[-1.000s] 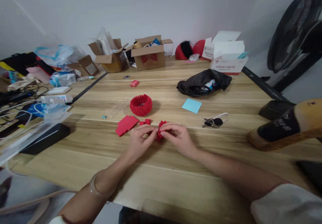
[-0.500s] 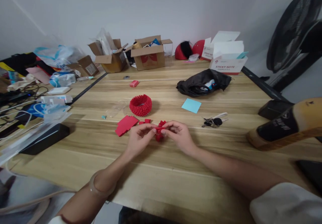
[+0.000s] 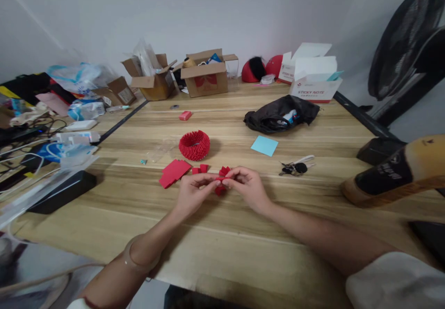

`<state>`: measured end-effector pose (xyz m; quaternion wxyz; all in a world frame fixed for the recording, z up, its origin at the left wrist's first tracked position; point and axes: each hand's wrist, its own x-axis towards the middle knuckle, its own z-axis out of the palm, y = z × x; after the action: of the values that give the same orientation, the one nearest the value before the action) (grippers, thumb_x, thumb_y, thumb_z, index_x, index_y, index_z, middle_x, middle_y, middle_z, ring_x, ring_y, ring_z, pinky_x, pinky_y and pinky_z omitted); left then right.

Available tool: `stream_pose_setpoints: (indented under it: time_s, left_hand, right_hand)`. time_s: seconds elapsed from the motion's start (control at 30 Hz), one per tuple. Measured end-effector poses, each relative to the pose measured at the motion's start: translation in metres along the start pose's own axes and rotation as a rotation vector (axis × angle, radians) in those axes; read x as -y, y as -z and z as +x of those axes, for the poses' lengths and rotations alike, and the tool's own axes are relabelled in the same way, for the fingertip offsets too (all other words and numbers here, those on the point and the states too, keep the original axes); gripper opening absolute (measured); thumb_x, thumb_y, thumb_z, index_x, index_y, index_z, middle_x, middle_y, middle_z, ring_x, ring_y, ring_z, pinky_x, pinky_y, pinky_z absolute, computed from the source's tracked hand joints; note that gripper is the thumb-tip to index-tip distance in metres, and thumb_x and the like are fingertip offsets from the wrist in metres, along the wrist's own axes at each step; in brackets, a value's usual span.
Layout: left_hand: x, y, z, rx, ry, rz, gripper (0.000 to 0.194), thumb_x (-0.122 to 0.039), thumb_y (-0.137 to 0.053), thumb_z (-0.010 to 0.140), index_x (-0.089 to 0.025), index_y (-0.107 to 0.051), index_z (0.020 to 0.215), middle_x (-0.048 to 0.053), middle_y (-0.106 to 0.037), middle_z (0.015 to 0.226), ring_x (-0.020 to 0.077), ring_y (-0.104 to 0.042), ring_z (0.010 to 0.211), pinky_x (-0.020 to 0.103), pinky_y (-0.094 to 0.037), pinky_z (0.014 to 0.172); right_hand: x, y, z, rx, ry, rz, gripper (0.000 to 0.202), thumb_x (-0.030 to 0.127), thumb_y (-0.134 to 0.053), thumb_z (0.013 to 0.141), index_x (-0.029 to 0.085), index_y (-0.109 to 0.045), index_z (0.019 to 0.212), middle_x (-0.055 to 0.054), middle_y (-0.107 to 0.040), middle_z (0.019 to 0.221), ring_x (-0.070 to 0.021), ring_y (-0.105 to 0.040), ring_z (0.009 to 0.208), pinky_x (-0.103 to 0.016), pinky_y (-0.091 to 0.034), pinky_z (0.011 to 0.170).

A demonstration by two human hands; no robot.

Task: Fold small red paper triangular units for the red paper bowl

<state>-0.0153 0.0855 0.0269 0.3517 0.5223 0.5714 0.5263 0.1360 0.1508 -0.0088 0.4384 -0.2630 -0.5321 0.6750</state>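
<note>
Between my fingertips is a small folded piece of red paper (image 3: pixel 221 178). My left hand (image 3: pixel 195 191) pinches its left end, and my right hand (image 3: pixel 247 186) pinches its right end. More small red paper pieces (image 3: pixel 225 171) lie on the table just behind and below the fingers, partly hidden by them. Left of these are two little red folded pieces (image 3: pixel 200 169) and a stack of flat red paper sheets (image 3: pixel 174 173). Farther back stands a round red bowl (image 3: pixel 194 146) built up from many folded paper pieces.
A blue paper sheet (image 3: pixel 264 146), keys (image 3: pixel 295 167) and a black bag (image 3: pixel 281 114) lie to the right. A tilted bottle (image 3: pixel 392 172) stands at the right edge. Cardboard boxes (image 3: pixel 205 78) and a sticky-note box (image 3: pixel 315 89) line the back; a black case (image 3: pixel 64 191) is on the left.
My left hand's fingers have shifted slightly along the red paper, their tips now a bit lower. My right hand stays nearly in place. Nothing else on the table has moved.
</note>
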Motion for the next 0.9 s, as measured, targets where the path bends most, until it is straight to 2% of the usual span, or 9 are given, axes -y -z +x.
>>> stream_pose_setpoints:
  time_s: [0.13,0.23,0.33,0.6,0.9]
  left_hand:
    - [0.0009,0.0002,0.0003,-0.010,-0.011,0.003,0.017,-0.026,-0.076,0.071,-0.014,-0.077,0.082,0.010,-0.077,0.084,0.0189,-0.071,0.071,0.028,-0.060,0.067]
    - [0.0021,0.0003,0.0014,-0.037,-0.018,-0.005,0.017,-0.026,-0.075,0.072,-0.013,-0.077,0.083,0.010,-0.077,0.081,0.0183,-0.071,0.070,0.027,-0.060,0.067]
    - [0.0023,0.0006,0.0023,-0.039,-0.018,-0.005,0.017,-0.027,-0.074,0.073,-0.013,-0.076,0.083,0.010,-0.076,0.079,0.0187,-0.071,0.070,0.029,-0.061,0.067]
    - [0.0001,0.0000,0.0015,-0.012,-0.016,-0.010,0.017,-0.027,-0.073,0.074,-0.014,-0.077,0.085,0.010,-0.077,0.082,0.0190,-0.071,0.072,0.030,-0.061,0.069]
    - [-0.0030,-0.0003,0.0000,0.016,-0.020,0.019,0.014,-0.025,-0.071,0.075,-0.014,-0.075,0.082,0.010,-0.076,0.080,0.0170,-0.069,0.070,0.027,-0.058,0.067]
  right_hand:
    - [-0.0001,-0.0006,-0.0002,-0.011,-0.004,0.014,0.019,0.027,-0.080,0.063,0.017,-0.065,0.070,0.000,-0.068,0.069,-0.0127,-0.062,0.063,-0.026,-0.052,0.062]
    - [0.0001,-0.0011,-0.0006,-0.007,-0.006,0.027,0.018,0.030,-0.078,0.066,0.018,-0.071,0.076,-0.003,-0.072,0.076,-0.0135,-0.064,0.067,-0.027,-0.053,0.065]
    - [0.0003,-0.0013,-0.0006,-0.009,-0.016,0.040,0.018,0.033,-0.077,0.067,0.018,-0.074,0.079,-0.003,-0.073,0.073,-0.0129,-0.064,0.064,-0.027,-0.054,0.063]
    - [-0.0003,-0.0008,-0.0001,-0.026,-0.030,0.059,0.016,0.031,-0.079,0.064,0.019,-0.073,0.073,-0.001,-0.072,0.069,-0.0121,-0.064,0.061,-0.026,-0.053,0.061]
    - [-0.0026,-0.0006,-0.0002,-0.015,0.000,0.018,0.016,0.032,-0.075,0.069,0.018,-0.070,0.073,-0.001,-0.069,0.068,-0.0123,-0.061,0.061,-0.026,-0.051,0.060]
